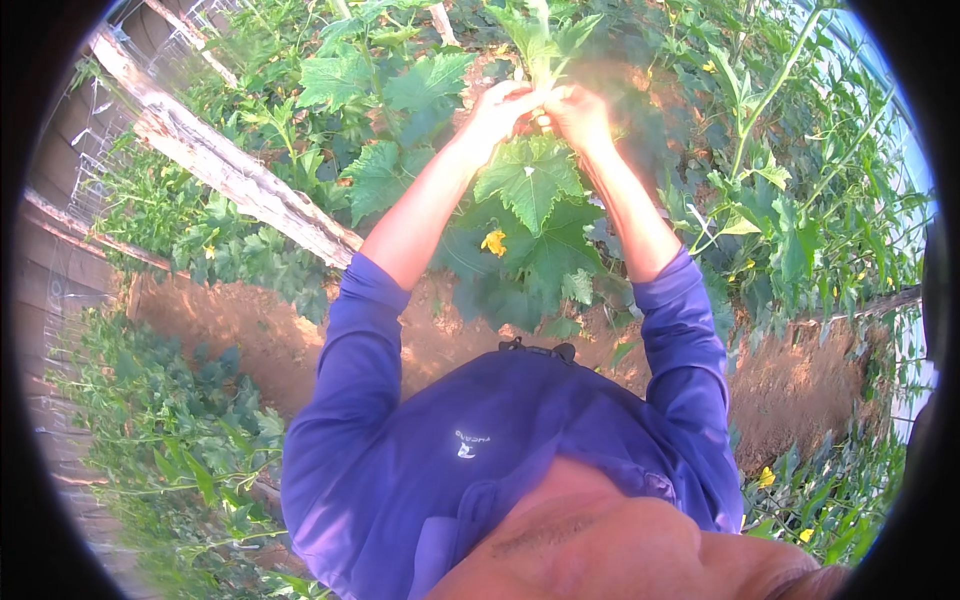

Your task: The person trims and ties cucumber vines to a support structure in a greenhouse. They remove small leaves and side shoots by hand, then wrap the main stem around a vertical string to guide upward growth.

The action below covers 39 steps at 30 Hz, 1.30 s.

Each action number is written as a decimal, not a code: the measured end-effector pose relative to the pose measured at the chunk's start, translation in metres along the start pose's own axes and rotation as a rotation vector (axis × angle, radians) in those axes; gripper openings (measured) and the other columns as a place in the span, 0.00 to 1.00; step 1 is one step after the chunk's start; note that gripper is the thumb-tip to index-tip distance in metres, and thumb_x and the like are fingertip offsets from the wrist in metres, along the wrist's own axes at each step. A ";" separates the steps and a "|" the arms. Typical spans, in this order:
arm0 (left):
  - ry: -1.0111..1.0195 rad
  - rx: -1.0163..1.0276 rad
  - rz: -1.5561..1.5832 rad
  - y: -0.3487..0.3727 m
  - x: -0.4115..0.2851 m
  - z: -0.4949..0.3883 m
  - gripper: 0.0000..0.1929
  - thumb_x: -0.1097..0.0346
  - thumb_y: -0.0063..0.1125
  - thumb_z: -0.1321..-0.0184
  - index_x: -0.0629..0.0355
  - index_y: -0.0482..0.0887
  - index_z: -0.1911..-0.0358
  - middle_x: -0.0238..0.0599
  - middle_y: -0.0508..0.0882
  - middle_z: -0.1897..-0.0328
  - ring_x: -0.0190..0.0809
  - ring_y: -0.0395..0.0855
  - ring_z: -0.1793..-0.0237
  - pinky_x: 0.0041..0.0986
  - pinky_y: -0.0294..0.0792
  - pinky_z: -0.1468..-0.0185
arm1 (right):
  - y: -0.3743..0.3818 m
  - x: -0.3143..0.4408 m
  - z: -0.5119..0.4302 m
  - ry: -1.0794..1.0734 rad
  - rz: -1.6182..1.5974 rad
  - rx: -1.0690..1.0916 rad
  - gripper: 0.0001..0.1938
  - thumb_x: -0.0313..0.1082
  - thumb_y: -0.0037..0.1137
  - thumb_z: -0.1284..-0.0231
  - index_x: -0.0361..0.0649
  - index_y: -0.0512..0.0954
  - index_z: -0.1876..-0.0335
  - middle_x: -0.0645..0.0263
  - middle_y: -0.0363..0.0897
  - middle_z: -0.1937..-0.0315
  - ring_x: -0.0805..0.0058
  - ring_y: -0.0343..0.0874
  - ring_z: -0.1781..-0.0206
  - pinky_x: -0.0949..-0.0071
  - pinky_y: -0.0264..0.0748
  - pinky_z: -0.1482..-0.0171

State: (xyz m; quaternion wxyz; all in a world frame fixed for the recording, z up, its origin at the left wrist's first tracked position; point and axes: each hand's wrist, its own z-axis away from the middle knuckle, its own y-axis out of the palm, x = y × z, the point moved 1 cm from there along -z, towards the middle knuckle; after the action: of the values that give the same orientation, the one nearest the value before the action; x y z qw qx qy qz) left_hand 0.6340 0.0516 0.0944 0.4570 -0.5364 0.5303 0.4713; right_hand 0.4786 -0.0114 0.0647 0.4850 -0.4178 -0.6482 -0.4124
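Observation:
Both hands meet at the upper middle, around the stem of a leafy climbing vine [541,64] of the gourd family. My left hand [497,112] reaches in from the left, its thumb and fingers closed at the stem. From the other side my right hand [579,114] pinches at the same spot, fingers curled inward. Strong sunlight washes out the fingertips, so the exact grip is hard to make out. Just below the hands spreads a broad lobed leaf [529,177]. Under it, a yellow flower [493,242] shows among more leaves.
A rough wooden pole [240,184] slants across the left, ending near my left forearm. Vine stems [757,124] climb at the right beside plastic sheeting [911,139]. Bare soil [225,345] runs between the plant rows. A wall [56,277] stands far left.

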 end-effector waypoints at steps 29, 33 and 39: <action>-0.008 -0.232 0.670 -0.068 0.069 0.162 0.05 0.67 0.62 0.29 0.57 0.87 0.64 0.24 0.73 0.79 0.24 0.62 0.78 0.19 0.53 0.76 | -0.008 0.007 0.051 -0.222 -0.056 0.248 0.09 0.37 0.59 0.23 0.39 0.81 0.51 0.61 0.89 0.57 0.81 0.83 0.60 0.78 0.78 0.55; 0.431 -0.231 -0.355 -0.050 0.066 0.152 0.08 0.64 0.64 0.31 0.61 0.87 0.58 0.33 0.84 0.73 0.39 0.81 0.74 0.32 0.73 0.67 | -0.007 0.007 0.054 -0.163 -0.081 0.308 0.08 0.37 0.59 0.23 0.40 0.80 0.52 0.60 0.88 0.57 0.76 0.84 0.60 0.75 0.78 0.55; 0.117 0.059 -0.757 -0.024 0.064 0.128 0.11 0.68 0.65 0.40 0.63 0.86 0.56 0.54 0.88 0.58 0.62 0.86 0.55 0.49 0.76 0.53 | 0.010 0.012 0.060 -0.110 -0.136 0.307 0.04 0.31 0.59 0.24 0.41 0.79 0.54 0.56 0.87 0.58 0.65 0.88 0.55 0.64 0.85 0.48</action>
State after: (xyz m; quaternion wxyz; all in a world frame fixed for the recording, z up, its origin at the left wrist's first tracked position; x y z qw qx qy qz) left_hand 0.6545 0.1697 0.0135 0.5831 -0.7068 0.3332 0.2223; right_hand 0.4691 0.0503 0.0658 0.4778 -0.3158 -0.7560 -0.3170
